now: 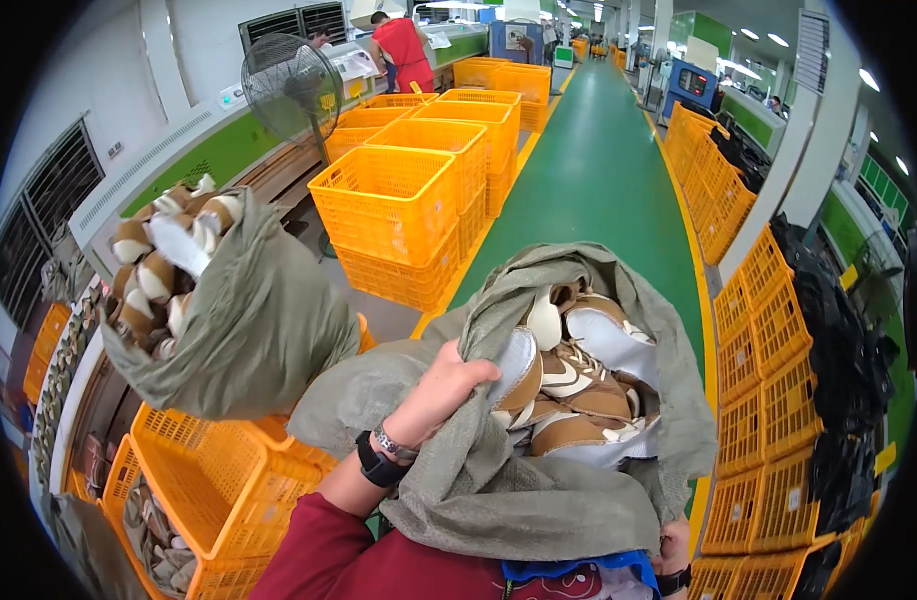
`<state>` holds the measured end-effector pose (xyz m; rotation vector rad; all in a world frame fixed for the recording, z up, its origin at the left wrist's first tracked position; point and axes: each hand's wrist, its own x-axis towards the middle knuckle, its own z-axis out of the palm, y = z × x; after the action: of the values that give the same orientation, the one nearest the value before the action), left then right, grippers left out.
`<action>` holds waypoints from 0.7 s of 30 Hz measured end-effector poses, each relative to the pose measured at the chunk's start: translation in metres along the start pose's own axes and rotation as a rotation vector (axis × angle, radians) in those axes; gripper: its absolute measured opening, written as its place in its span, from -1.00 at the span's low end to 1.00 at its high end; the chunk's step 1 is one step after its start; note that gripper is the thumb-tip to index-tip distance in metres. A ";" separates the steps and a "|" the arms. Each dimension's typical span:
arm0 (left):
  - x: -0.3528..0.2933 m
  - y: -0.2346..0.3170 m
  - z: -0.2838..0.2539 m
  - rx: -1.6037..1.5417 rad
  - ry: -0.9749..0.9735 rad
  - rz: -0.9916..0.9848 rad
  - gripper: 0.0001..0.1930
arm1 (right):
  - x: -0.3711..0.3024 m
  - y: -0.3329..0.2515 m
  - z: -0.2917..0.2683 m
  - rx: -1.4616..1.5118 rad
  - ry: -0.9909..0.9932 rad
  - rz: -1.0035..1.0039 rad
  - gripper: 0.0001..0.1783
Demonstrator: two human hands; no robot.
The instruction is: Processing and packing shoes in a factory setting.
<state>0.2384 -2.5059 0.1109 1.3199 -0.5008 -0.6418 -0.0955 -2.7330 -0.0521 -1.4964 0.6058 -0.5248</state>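
Note:
A grey-green woven sack (538,505) stands wide-mouthed right in front of me. Inside it lie several brown-and-white shoe uppers (583,385), some showing pale linings. My left hand (446,390) is closed on the sack's rolled rim at its left side, thumb on top. At the sack's lower right edge, my right hand (674,545) grips the cloth; it is mostly hidden by the sack and the picture's lower edge. Farther left, a second grey-green sack (253,310), full of similar brown-and-white uppers (163,260), rests beside orange crates.
Stacked orange crates (398,200) stand ahead on the left, near a black fan (293,85). More orange crates (758,400) with black bags (848,400) line the right. Between them runs a green aisle (588,150). A person in red (403,55) stands at the far-left line.

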 end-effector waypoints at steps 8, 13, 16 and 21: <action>0.202 0.021 -0.079 0.071 0.282 0.123 -0.57 | 0.280 -0.100 0.071 0.364 -0.179 0.185 -0.24; 0.258 0.074 -0.116 -0.288 0.515 0.305 -0.49 | 0.463 -0.134 0.145 0.742 -0.460 0.181 -0.33; 0.305 0.088 -0.143 -0.294 0.566 0.452 -0.41 | 0.569 -0.128 0.198 0.775 -0.590 0.030 -0.38; 0.389 0.104 -0.219 -0.263 0.687 0.716 -0.40 | 0.697 -0.176 0.321 0.945 -0.858 0.082 -0.41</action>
<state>0.6839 -2.6011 0.1635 0.9342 -0.2711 0.3336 0.6469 -2.9555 0.0852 -0.6583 -0.2587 -0.0292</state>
